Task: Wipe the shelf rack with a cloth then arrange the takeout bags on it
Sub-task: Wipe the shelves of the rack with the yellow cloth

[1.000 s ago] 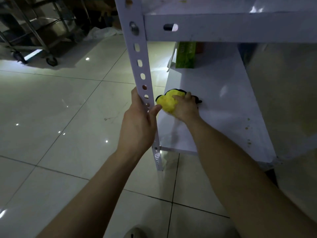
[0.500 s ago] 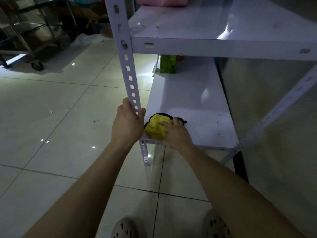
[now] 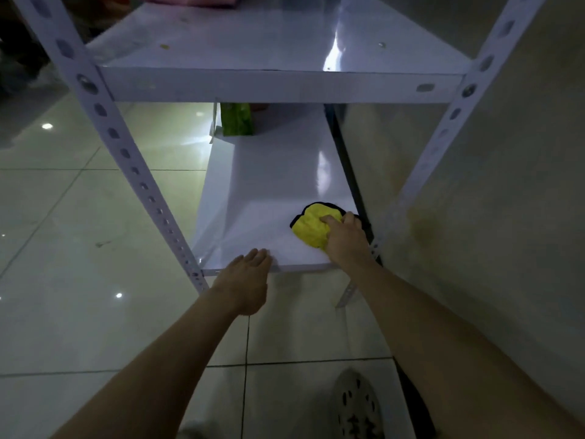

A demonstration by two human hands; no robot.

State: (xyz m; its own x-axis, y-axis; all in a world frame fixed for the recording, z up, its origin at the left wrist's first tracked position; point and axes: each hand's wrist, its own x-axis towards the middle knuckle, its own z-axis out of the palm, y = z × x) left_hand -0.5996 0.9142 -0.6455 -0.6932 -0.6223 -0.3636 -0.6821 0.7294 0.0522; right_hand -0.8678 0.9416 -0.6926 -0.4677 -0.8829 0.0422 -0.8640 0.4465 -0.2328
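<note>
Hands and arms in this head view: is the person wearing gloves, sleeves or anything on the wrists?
No gloves: the left hand and right hand are both bare. Both forearms are uncovered as far as the frame shows, with no sleeve edge in view. No watch, bracelet or ring is visible, though the light is dim. The fingers show nothing worn on them.

Both forearms are bare, unsleeved; a pale perforated clog covers one foot.
</note>
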